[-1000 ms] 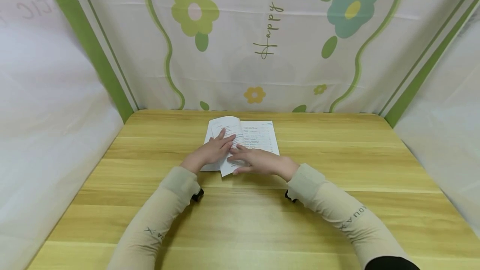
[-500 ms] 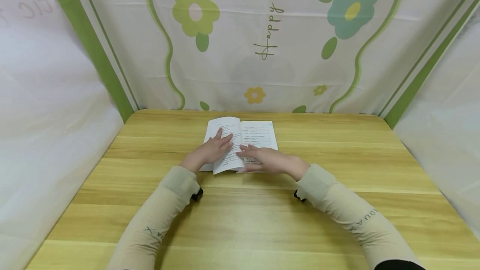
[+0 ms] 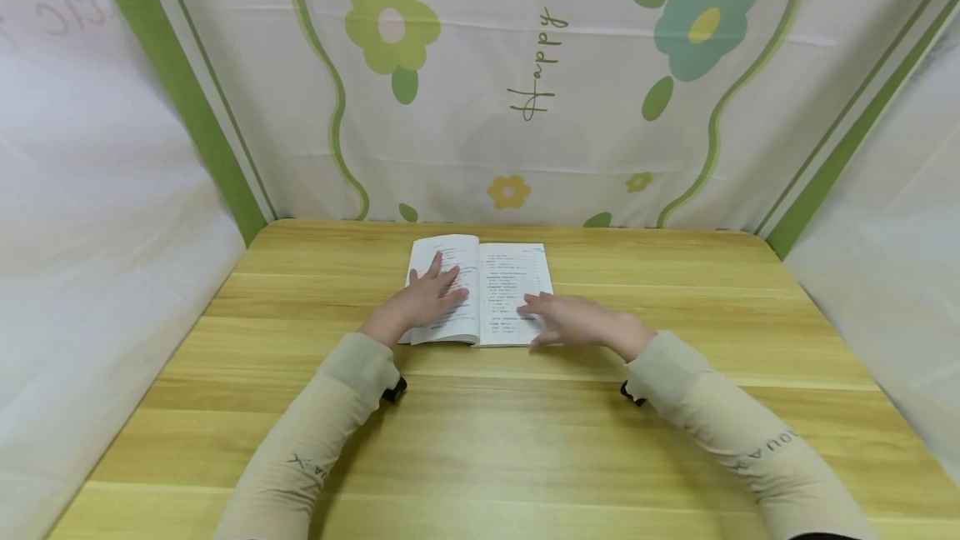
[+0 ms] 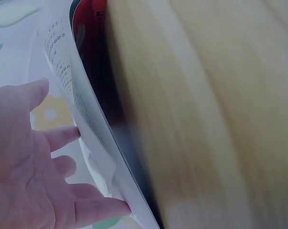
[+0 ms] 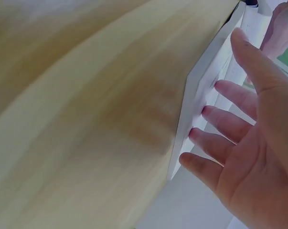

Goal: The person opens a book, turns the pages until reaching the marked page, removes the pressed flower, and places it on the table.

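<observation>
A: Position of the book [image 3: 513, 273]?
B: It lay open on the worktop [image 3: 480, 448], near the far edge and a little left of midway between the side edges. The spine ran roughly from the far edge toward the near edge. Lines of print covered the right page; the left page was partly hidden.

A: Left hand [image 3: 416, 302]?
B: Flat on the left page, fingers spread and extended, not curled round anything. The left wrist view had its fingertips against the paper, with the page edges slightly lifted and a red patch [image 4: 90, 24] beneath them.

A: Right hand [image 3: 581, 322]?
B: Over the outer near corner of the right page, fingers loosely extended, slightly blurred from the head. In the right wrist view its fingertips were at the paper; whether every one touched, could not tell. The thumb stood apart from the fingers.

A: Arms?
B: Both came in from the near edge in pale sleeves [image 3: 288, 457] with lettering and turned-back cuffs [image 3: 360, 373]. A small black piece [image 3: 394, 391] showed under each cuff.

A: Surroundings?
B: A white cloth [image 3: 457, 136] hung behind the far edge, printed with a yellow-green flower [image 3: 416, 27], a blue-green flower [image 3: 678, 19], a small orange flower [image 3: 497, 192] and the word "Happy" turned sideways.
</observation>
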Tool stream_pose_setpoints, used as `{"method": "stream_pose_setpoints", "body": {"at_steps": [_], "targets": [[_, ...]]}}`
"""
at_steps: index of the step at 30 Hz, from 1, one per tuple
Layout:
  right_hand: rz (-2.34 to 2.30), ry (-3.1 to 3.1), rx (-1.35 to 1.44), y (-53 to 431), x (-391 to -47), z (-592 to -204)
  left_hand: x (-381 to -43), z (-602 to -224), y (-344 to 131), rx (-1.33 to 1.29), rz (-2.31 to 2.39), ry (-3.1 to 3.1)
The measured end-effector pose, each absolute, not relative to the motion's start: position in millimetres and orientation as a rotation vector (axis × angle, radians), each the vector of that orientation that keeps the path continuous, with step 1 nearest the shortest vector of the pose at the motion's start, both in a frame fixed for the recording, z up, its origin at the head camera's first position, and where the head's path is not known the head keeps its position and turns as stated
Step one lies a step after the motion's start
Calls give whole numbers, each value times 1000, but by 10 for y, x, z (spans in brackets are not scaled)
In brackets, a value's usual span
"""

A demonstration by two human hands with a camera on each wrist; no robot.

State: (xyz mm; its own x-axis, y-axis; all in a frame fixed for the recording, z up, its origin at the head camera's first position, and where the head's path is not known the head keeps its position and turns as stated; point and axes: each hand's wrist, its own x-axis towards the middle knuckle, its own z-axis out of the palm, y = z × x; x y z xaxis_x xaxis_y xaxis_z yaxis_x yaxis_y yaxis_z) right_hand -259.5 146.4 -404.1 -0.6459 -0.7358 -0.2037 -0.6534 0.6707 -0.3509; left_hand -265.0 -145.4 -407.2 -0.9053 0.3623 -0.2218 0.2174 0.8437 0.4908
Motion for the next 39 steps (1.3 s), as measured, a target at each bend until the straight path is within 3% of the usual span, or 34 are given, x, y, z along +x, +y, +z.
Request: {"method": "stream_pose_setpoints", "body": {"at_steps": [9, 17, 39], "targets": [[-395, 2550, -1043, 1604, -2578, -3985, -2622, -4039, -1380, 354, 678, 2662], [-379, 2539, -1035, 1651, -2573, -3952, -2635, -4057, -1409, 479, 606, 2644], [-329, 2494, -1083, 1777, -2609, -3899, -2607, -3979, -1394, 452, 692, 2536]]}}
